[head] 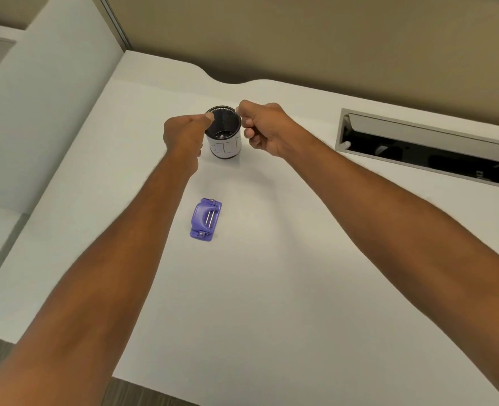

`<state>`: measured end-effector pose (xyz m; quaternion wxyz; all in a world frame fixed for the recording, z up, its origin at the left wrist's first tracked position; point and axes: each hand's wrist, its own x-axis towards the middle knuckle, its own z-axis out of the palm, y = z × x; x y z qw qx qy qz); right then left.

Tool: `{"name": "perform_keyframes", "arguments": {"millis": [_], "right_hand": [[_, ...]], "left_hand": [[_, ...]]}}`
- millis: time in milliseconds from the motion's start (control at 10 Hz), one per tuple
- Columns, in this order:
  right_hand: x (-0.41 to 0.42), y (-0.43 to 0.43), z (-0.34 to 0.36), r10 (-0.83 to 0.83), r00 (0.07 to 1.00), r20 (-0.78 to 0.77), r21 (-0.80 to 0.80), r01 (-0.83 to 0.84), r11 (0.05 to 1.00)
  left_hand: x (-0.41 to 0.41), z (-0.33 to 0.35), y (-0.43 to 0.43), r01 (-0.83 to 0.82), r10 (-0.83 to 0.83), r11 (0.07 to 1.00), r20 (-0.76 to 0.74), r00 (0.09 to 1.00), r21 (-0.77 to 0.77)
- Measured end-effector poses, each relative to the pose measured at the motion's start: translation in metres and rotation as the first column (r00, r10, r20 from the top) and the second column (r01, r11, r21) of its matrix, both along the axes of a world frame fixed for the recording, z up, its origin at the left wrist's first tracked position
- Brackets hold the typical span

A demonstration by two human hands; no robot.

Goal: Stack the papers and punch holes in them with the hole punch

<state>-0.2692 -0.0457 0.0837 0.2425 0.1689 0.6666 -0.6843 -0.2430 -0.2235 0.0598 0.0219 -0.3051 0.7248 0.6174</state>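
A purple hole punch (205,219) lies flat on the white desk (271,273), nearer to me than both hands. Farther back stands a black mesh cup (224,133); a white band with dark lines covers its lower outside, and small items lie at its bottom. My left hand (183,134) pinches the cup's left rim with thumb and fingers. My right hand (267,127) pinches the right rim, its other fingers curled. Whether the white band is paper I cannot tell.
A rectangular cable opening with a grey flap (426,148) is cut into the desk at the right. A tan partition wall (301,39) runs along the back. A white divider panel (52,98) stands at the left. The desk's front edge (154,388) is close to me.
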Motion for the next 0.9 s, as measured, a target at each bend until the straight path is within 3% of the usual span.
{"name": "perform_keyframes", "arguments": {"millis": [200, 500, 800, 900], "right_hand": [[-0.012, -0.013, 0.003, 0.073, 0.997, -0.040, 0.164, -0.066, 0.984], [-0.017, -0.021, 0.007, 0.057, 0.997, -0.046, 0.270, -0.043, 0.962], [0.002, -0.024, 0.006, 0.037, 0.998, -0.050, 0.126, -0.030, 0.992], [0.023, 0.026, 0.001, -0.182, 0.980, -0.081, 0.013, 0.184, 0.983]], "left_hand": [[-0.010, -0.001, -0.007, -0.004, 0.006, 0.999, 0.056, 0.998, -0.036], [-0.012, 0.000, -0.007, 0.004, -0.003, 0.999, 0.031, 1.000, -0.040], [0.006, 0.003, -0.007, -0.070, 0.070, 0.998, -0.051, 0.996, 0.008], [0.021, 0.010, 0.050, 0.047, -0.036, 0.994, -0.099, 0.994, 0.103]]}}
